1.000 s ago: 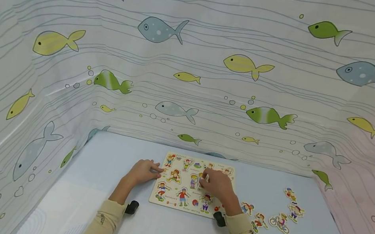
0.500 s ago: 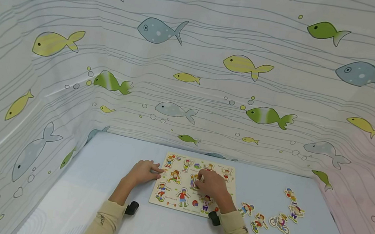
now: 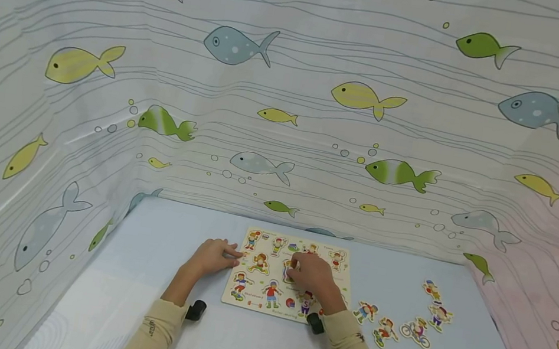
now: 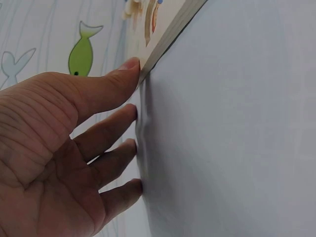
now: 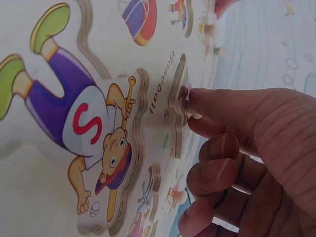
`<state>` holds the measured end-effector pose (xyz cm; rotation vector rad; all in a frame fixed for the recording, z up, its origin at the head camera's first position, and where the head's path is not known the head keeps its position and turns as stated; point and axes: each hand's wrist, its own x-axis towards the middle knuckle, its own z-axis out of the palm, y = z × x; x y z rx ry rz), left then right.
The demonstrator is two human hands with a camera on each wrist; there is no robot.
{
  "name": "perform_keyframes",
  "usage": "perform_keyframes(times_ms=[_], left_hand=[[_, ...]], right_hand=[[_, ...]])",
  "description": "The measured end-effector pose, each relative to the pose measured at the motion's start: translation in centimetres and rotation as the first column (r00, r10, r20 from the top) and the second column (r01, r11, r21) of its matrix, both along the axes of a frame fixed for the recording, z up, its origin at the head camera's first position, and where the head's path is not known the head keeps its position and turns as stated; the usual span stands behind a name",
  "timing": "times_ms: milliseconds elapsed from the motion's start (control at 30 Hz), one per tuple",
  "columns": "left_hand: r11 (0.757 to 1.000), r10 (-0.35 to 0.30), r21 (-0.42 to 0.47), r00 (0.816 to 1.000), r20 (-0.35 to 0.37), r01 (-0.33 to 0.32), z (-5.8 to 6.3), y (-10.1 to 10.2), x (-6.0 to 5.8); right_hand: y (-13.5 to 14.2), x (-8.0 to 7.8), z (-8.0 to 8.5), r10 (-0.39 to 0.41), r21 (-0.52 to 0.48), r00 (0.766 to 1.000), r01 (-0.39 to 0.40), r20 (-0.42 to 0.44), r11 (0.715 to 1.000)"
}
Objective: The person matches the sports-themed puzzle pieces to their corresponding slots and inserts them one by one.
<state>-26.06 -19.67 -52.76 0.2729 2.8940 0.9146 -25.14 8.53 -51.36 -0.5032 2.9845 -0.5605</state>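
A wooden puzzle board (image 3: 344, 285) with cartoon sports figures lies flat on the table. My left hand (image 3: 214, 256) is at its left edge; in the left wrist view the thumb (image 4: 121, 81) touches the board's side and the other fingertips reach the table surface. Over the middle of the board is my right hand (image 3: 313, 275), its thumb and index finger pinching a figure puzzle piece (image 5: 178, 98) beside the printed word "Baseball". Most of that piece is hidden by the fingers. A batter piece (image 5: 89, 123) with an S on its shirt sits nearer the board's front edge.
Several loose puzzle pieces lie on the table to the right of the board, among them a cyclist (image 3: 416, 332) and a skateboarder (image 3: 386, 332). A fish-patterned sheet (image 3: 284, 139) rises behind the table (image 3: 150, 252) and along both sides.
My right hand has shifted a little to the left across the board, with its fingertips still at the middle piece. The left hand stays at the board's left edge.
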Motion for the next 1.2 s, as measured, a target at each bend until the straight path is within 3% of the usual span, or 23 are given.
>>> perform_keyframes(times_ms=[567,1200], left_hand=[[1.000,-0.006,-0.006,1.000,-0.005,0.006,-0.3,-0.1,-0.1],[1.000,-0.006,-0.006,1.000,-0.002,0.006,-0.3,-0.2,-0.1]], right_hand=[[-0.6,-0.6,-0.6,0.006,0.023,1.000,-0.006,0.016,1.000],[0.1,0.5,0.9,0.005,0.014,1.000,-0.005,-0.007,1.000]])
